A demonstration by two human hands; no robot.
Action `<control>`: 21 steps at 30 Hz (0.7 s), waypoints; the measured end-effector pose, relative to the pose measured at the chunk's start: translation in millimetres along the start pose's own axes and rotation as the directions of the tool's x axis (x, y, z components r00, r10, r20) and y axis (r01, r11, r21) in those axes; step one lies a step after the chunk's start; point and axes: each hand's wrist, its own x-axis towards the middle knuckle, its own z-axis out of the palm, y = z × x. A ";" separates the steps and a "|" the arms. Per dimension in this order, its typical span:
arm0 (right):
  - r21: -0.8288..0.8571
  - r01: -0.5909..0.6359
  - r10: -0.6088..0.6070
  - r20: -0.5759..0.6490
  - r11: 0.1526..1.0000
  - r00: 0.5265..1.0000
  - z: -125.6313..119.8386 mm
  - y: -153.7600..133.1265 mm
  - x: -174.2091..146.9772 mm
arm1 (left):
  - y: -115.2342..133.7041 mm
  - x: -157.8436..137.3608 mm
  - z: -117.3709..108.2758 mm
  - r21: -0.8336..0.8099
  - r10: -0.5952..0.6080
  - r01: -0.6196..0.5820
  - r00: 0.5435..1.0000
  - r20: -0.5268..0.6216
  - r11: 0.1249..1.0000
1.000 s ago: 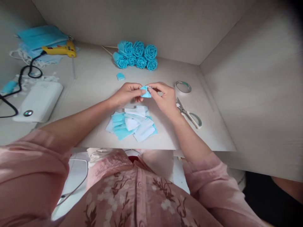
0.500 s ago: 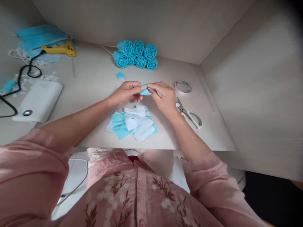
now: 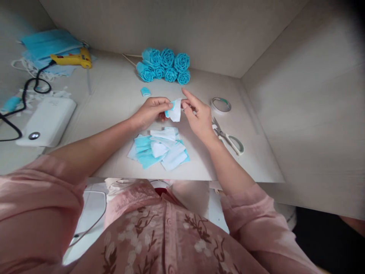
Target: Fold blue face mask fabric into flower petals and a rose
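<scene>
Between thumb and fingers, my left hand [image 3: 151, 112] pinches a small piece of blue-and-white face mask fabric [image 3: 176, 111], its white side showing. My right hand [image 3: 201, 117] is just right of that piece, index finger stretched up and away from the thumb. Its other fingertips are close to the fabric's right edge; I cannot tell whether they touch it. Below the hands lies a loose pile of cut mask fabric pieces [image 3: 159, 149], some blue, some white. One small folded blue piece [image 3: 145, 91] rests on the table beyond my left hand.
Several blue fabric roses [image 3: 167, 58] on sticks lie at the back. To the right are a tape roll [image 3: 221, 104] and scissors [image 3: 228, 137]. At left are a yellow glue gun [image 3: 71, 59], face masks [image 3: 49, 43], a black cord [image 3: 24, 95] and a white power bank [image 3: 47, 121].
The fabric piece has turned from mostly blue, folded between both hands, to white and more spread out in my left hand. My right index finger has lifted away from it.
</scene>
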 end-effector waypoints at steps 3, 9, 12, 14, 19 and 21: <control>0.151 -0.085 0.080 0.038 0.985 0.996 1.4 5.2 1.1 | 0.1 0.3 0.2 0.009 0.015 -0.015 1.000 -0.017 1.000; 0.237 -0.145 0.129 0.080 0.961 0.988 2.5 3.9 1.9 | -1.4 0.9 0.5 0.071 0.037 -0.034 0.998 -0.041 0.997; 0.164 -0.072 0.074 -0.009 0.984 0.997 -1.2 -5.4 0.2 | -0.5 1.7 0.6 0.075 0.041 -0.035 0.996 -0.081 0.997; 0.063 0.014 -0.012 -0.038 0.998 0.999 -3.8 -10.8 -1.1 | 0.0 2.4 0.3 0.070 0.041 -0.033 0.992 -0.117 0.997; -0.194 0.268 -0.262 0.056 0.944 0.963 -2.5 -12.9 -1.6 | -0.2 3.5 0.9 0.046 0.040 -0.033 0.984 -0.172 0.998; -0.260 0.315 -0.297 0.107 0.913 0.949 0.7 -10.6 -0.9 | -0.4 3.4 2.0 0.012 0.032 -0.030 0.985 -0.170 0.999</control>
